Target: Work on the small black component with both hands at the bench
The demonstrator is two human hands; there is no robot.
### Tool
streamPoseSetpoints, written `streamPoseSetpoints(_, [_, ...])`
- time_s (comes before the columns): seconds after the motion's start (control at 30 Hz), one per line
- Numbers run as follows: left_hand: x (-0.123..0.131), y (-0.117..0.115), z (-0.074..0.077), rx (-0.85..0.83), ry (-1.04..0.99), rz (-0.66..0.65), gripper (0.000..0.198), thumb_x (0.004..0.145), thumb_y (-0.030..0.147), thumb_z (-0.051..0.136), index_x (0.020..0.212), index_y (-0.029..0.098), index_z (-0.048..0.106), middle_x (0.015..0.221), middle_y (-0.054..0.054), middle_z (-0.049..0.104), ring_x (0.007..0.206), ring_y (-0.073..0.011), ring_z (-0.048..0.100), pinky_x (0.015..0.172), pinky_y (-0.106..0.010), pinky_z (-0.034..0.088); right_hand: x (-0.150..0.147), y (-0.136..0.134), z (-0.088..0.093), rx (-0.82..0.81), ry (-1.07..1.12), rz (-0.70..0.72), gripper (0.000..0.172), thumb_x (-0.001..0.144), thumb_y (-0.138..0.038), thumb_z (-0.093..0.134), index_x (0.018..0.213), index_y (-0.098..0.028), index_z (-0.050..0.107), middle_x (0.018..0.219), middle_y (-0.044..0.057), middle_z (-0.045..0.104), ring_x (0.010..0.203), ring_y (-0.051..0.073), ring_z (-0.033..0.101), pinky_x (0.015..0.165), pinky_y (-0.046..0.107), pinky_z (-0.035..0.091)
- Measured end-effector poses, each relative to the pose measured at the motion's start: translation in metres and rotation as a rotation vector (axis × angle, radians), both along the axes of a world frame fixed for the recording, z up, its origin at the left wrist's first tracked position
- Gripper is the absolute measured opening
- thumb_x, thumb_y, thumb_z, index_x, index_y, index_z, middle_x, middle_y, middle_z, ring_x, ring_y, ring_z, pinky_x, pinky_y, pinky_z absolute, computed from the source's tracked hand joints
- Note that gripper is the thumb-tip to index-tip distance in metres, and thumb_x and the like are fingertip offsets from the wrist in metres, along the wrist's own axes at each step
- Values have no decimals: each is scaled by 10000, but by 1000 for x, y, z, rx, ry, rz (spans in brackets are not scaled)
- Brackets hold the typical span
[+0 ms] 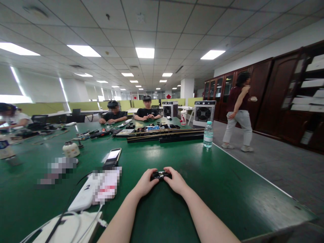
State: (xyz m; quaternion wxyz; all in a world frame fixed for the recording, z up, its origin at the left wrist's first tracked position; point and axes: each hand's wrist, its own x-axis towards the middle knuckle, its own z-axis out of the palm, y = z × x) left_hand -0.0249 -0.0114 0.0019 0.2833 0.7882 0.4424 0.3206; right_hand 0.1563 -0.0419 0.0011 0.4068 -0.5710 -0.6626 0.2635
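Observation:
A small black object with a lighter middle (161,175) is held level between my two hands, over the green table (157,209). My left hand (146,182) grips its left end, with fingers behind and thumb in front. Its right end is in my right hand (176,180), gripped the same way. The fingers cover both ends, and the object's details are too small to make out.
Left of my hands are a white power bank (84,194), cables, a phone (112,158) and a patterned jar (71,149). Dark bars (177,135) and a water bottle (208,135) stand farther back. Two people sit opposite; another person walks at right.

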Motion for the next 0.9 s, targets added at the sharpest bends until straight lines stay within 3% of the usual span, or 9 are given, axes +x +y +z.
streamPoseSetpoints(0.5, [-1, 1, 1, 55, 64, -1, 433, 699, 181, 613, 1130, 167, 566, 1068, -78, 570, 1036, -219, 525, 961, -359, 381, -1, -1, 3, 31, 40, 10, 354, 712, -137, 544, 1058, -207, 574, 1071, 51, 639, 1025, 176, 578, 948, 336, 417])
streamPoseSetpoints(0.9, [-1, 0, 3, 61, 131, -18, 359, 716, 287, 618, 1059, 181, 607, 986, -65, 590, 973, -220, 529, 903, -353, 411, -3, -3, 8, 51, 73, 16, 293, 730, -148, 525, 1008, -218, 586, 1035, 26, 648, 979, 164, 589, 927, 329, 432])
